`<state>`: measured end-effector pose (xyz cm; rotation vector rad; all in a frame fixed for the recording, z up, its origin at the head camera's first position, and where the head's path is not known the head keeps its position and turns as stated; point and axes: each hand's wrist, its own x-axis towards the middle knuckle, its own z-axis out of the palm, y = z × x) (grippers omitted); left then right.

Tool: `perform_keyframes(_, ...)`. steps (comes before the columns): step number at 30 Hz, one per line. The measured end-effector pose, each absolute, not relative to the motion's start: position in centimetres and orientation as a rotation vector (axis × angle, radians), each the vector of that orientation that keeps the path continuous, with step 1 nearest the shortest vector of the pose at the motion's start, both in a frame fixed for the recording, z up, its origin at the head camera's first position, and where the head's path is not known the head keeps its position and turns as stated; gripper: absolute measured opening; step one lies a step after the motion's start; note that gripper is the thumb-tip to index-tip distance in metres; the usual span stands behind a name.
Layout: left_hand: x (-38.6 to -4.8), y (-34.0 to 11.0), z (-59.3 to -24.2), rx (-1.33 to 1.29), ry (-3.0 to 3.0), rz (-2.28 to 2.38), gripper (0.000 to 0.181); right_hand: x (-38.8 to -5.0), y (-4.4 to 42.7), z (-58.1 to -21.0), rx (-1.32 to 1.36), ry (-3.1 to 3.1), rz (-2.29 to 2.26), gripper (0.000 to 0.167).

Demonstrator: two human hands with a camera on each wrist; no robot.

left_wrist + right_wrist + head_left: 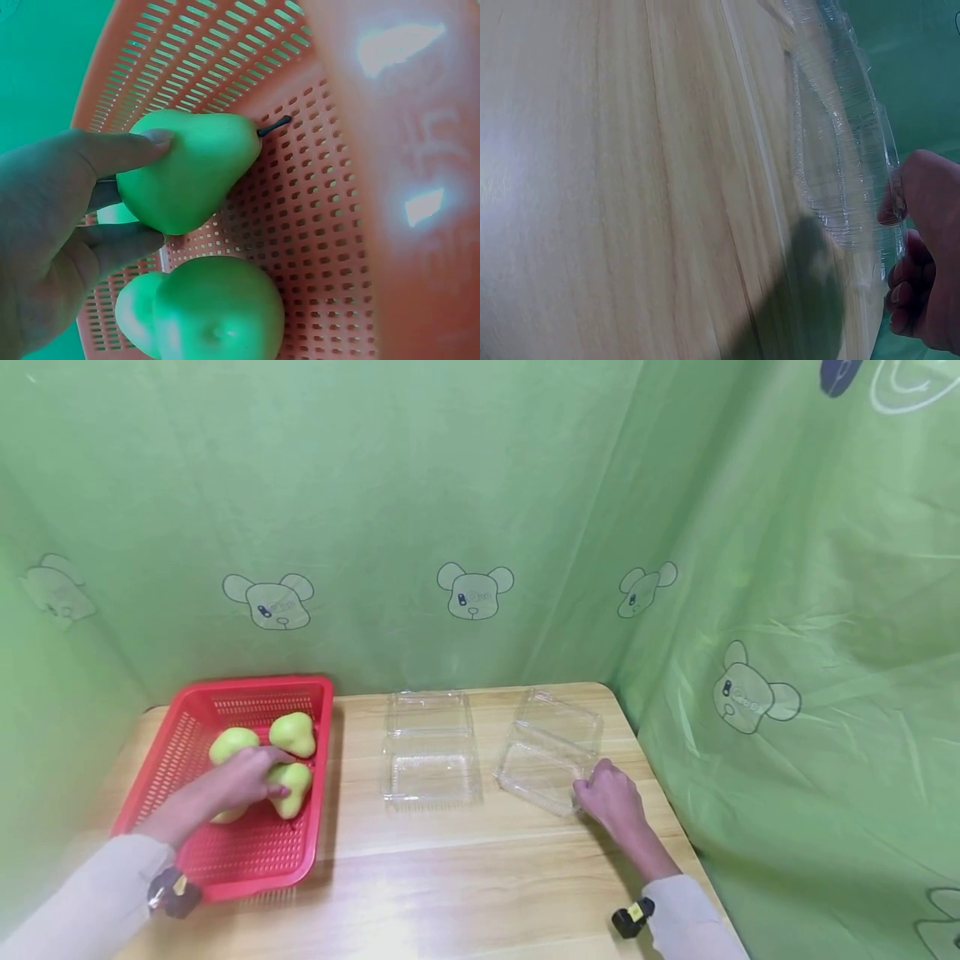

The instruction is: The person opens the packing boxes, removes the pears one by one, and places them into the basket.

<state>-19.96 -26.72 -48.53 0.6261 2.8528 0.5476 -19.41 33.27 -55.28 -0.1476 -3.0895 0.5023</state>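
Inside the red plastic basket (243, 877), my left hand (243, 777) grips a green pear (294, 787) between thumb and fingers. The left wrist view shows this pear (199, 165) on its side, its dark stem pointing away from the palm. More green pears lie around it, one (294, 733) just behind and another (234, 743) partly covered by the hand. On the right, my right hand (611, 797) pinches the near right edge of a clear plastic clamshell box (536, 772), which lies unfolded at a slant. That rim (889, 172) sits between the thumb and curled fingers.
A second clear clamshell box (431, 777) lies unfolded between the basket and the slanted box. Everything stands on a wooden table (450, 885). Green curtains (375, 510) hang behind the table and along both sides.
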Motion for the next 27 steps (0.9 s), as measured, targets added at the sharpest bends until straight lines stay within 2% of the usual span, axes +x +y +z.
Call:
perform_keyframes(6, -20.0, -26.8, -49.1, 0.643, 2.873, 0.571, 0.046, -19.4, 33.5, -55.0, -0.146, -3.103, 0.502, 0.029)
perform_keyframes(15, -20.3, -26.6, -48.4, 0.673, 2.852, 0.574, 0.049, -19.8, 33.9, -54.2, -0.127, -3.084, 0.525, 0.029)
perform_keyframes(20, -20.3, -26.5, -47.5, 0.742, 2.877, 0.564, 0.048, -20.2, 34.1, -53.2, -0.058, -3.046, 0.497, 0.026)
perform_keyframes(27, -20.6, -26.9, -46.2, 0.812, 2.984, 0.51, 0.046, -20.8, 34.7, -51.6, 0.122, -2.953, 0.387, 0.031)
